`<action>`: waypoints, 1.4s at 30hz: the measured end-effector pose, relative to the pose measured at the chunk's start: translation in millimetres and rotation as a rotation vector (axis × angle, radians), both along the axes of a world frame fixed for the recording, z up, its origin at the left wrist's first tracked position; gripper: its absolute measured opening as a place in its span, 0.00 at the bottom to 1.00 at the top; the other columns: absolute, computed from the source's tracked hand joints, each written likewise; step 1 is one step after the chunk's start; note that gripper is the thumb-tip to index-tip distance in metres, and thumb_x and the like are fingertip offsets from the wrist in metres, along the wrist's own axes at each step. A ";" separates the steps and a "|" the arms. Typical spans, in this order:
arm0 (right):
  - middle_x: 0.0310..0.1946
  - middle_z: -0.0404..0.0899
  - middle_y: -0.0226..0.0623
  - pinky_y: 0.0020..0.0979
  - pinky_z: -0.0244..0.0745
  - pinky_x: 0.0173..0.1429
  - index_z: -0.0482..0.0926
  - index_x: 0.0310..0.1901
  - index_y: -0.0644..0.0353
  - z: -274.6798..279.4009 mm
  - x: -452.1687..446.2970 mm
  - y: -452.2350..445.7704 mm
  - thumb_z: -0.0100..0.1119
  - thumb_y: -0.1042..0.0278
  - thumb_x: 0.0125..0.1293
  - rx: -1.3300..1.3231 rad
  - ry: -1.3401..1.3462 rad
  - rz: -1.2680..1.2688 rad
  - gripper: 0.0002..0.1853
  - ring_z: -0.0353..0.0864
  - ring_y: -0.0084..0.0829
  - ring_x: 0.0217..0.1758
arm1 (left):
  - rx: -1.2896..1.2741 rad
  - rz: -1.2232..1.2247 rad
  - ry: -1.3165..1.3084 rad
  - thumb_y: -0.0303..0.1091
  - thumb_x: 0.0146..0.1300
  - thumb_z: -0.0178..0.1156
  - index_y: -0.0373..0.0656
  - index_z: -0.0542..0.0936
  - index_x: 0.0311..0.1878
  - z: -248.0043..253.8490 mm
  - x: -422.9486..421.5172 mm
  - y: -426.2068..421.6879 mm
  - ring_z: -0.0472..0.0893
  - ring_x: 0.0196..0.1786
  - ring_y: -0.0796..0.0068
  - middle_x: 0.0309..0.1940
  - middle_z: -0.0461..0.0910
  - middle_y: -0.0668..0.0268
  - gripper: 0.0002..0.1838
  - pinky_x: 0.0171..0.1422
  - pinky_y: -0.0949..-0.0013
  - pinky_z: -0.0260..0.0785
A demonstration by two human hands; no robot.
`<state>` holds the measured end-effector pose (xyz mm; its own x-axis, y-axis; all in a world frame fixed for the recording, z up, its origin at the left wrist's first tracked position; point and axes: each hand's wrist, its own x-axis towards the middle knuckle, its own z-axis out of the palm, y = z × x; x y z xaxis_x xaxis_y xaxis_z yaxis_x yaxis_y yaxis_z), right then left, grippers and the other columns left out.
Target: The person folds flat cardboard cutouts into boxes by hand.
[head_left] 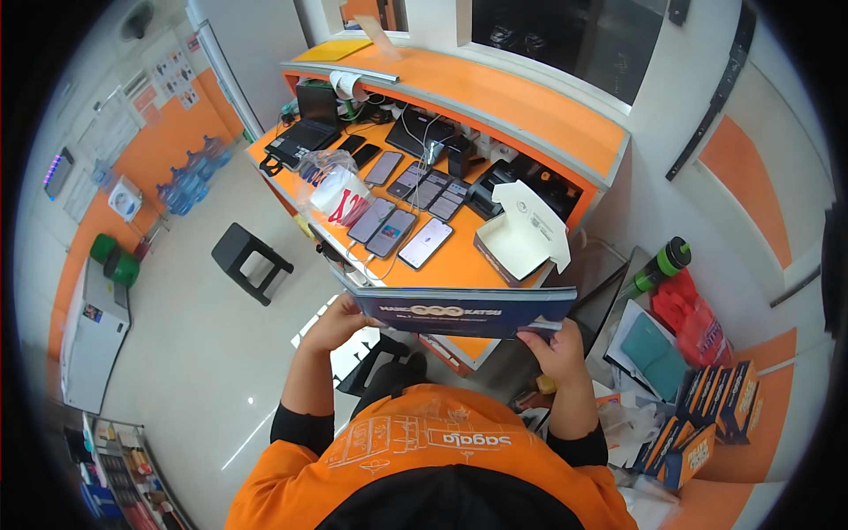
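Note:
Both my hands hold a wide, flat, dark blue printed board in front of my body. Pale lettering ending in "KATSU" runs across its face, and its top edge looks layered; I cannot tell whether it is a folded menu or stacked sheets. My left hand grips the left end, its fingers partly hidden behind. At the right end, my right hand has its thumb on the face. Just beyond the board lie a phone with a lit white screen and an open white-lined box.
The orange desk carries several phones, cables, a laptop and a plastic-wrapped white-and-red tub. A black stool stands left. At right are a green-and-black bottle, a red bag and several blue-orange boxes.

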<state>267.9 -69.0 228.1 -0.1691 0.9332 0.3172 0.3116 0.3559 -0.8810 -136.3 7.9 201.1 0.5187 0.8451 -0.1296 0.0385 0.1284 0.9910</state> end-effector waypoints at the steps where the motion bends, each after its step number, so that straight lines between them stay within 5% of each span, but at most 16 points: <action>1: 0.38 0.82 0.37 0.31 0.76 0.41 0.80 0.41 0.64 13.7 -1.0 -4.0 0.66 0.75 0.62 0.112 -0.113 -0.017 0.07 0.81 0.33 0.39 | 0.029 0.035 0.028 0.25 0.65 0.65 0.39 0.74 0.65 -2.5 15.0 2.5 0.77 0.59 0.77 0.59 0.78 0.64 0.25 0.66 0.66 0.70; 3: 0.31 0.78 0.36 0.33 0.74 0.34 0.79 0.39 0.62 35.6 -8.1 -7.7 0.63 0.76 0.60 0.337 -0.338 -0.045 0.06 0.79 0.36 0.34 | 0.075 0.120 0.191 0.27 0.67 0.63 0.40 0.65 0.72 -26.4 26.8 9.8 0.73 0.65 0.75 0.67 0.70 0.60 0.31 0.69 0.65 0.67; 6: 0.27 0.73 0.33 0.37 0.72 0.32 0.78 0.38 0.58 57.3 -34.0 -9.3 0.62 0.72 0.54 0.540 -0.613 -0.076 0.09 0.76 0.37 0.31 | -0.003 0.531 0.156 0.30 0.68 0.61 0.42 0.58 0.75 -53.0 43.6 13.7 0.74 0.63 0.68 0.64 0.70 0.60 0.35 0.67 0.63 0.68; 7: 0.30 0.73 0.29 0.36 0.72 0.33 0.77 0.39 0.55 48.0 -43.5 -10.9 0.59 0.69 0.53 0.520 -0.743 -0.095 0.10 0.76 0.32 0.34 | 0.080 0.554 0.138 0.39 0.72 0.56 0.41 0.56 0.75 -56.3 44.7 12.3 0.77 0.59 0.61 0.63 0.70 0.59 0.33 0.64 0.61 0.70; 11: 0.33 0.73 0.26 0.32 0.74 0.36 0.76 0.37 0.51 -11.6 -78.2 3.1 0.58 0.67 0.57 0.449 -0.931 0.066 0.06 0.76 0.30 0.39 | -0.417 0.527 -0.064 0.58 0.72 0.46 0.41 0.61 0.72 -43.2 61.5 -7.3 0.79 0.57 0.60 0.62 0.71 0.57 0.36 0.60 0.61 0.71; 12: 0.33 0.73 0.27 0.32 0.74 0.36 0.76 0.38 0.51 -38.8 -85.9 5.3 0.57 0.67 0.57 0.409 -0.943 0.117 0.06 0.76 0.30 0.40 | -0.522 0.422 -0.019 0.62 0.70 0.45 0.41 0.63 0.70 -71.5 52.3 -6.1 0.79 0.57 0.62 0.60 0.73 0.58 0.37 0.58 0.61 0.72; 14: 0.34 0.74 0.27 0.32 0.74 0.37 0.77 0.38 0.50 -85.7 -99.5 8.7 0.57 0.67 0.58 0.335 -0.970 0.219 0.06 0.77 0.31 0.41 | -0.487 0.214 0.125 0.54 0.76 0.46 0.37 0.60 0.70 -105.7 49.6 -8.8 0.80 0.55 0.55 0.61 0.71 0.54 0.32 0.59 0.57 0.76; 22: 0.34 0.73 0.31 0.36 0.70 0.41 0.76 0.38 0.53 -177.6 -115.0 10.2 0.59 0.64 0.58 0.401 -0.958 0.323 0.08 0.77 0.34 0.40 | -0.706 0.168 0.097 0.38 0.72 0.52 0.42 0.72 0.59 -179.8 56.5 -33.5 0.79 0.54 0.73 0.50 0.79 0.65 0.17 0.54 0.65 0.78; 25: 0.35 0.73 0.33 0.37 0.66 0.46 0.76 0.39 0.54 -177.6 -117.5 9.6 0.64 0.57 0.57 0.363 -0.903 0.281 0.14 0.75 0.34 0.42 | -0.691 0.077 -0.037 0.44 0.76 0.47 0.44 0.72 0.60 -197.8 52.4 -31.4 0.78 0.54 0.75 0.50 0.80 0.66 0.18 0.55 0.66 0.75; 29: 0.40 0.73 0.35 0.40 0.63 0.50 0.77 0.47 0.56 -172.1 -114.4 7.7 0.68 0.48 0.56 0.278 -0.773 0.231 0.24 0.73 0.34 0.47 | -1.124 0.172 -0.321 0.59 0.79 0.34 0.50 0.75 0.57 -168.1 45.0 -27.9 0.78 0.50 0.76 0.44 0.79 0.69 0.27 0.54 0.66 0.73; 35: 0.44 0.72 0.35 0.42 0.62 0.51 0.77 0.60 0.48 -169.7 -121.4 9.7 0.68 0.51 0.57 0.316 -0.791 0.351 0.29 0.72 0.35 0.49 | -0.959 0.099 -0.404 0.57 0.80 0.30 0.53 0.75 0.57 -209.7 44.5 -29.6 0.78 0.44 0.75 0.41 0.79 0.71 0.26 0.47 0.66 0.71; 42: 0.44 0.71 0.35 0.42 0.61 0.50 0.75 0.61 0.43 -172.5 -127.6 8.1 0.71 0.57 0.52 0.273 -0.860 0.316 0.32 0.72 0.34 0.50 | -0.851 0.242 -0.232 0.57 0.80 0.31 0.44 0.75 0.54 -195.8 56.2 -34.2 0.78 0.40 0.71 0.38 0.78 0.67 0.29 0.46 0.64 0.70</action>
<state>140.3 -60.9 55.6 -0.6773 0.7166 0.1666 0.6678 0.6938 -0.2696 -80.1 -26.4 5.3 0.4306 0.6012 -0.6731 -0.2730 0.7976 0.5378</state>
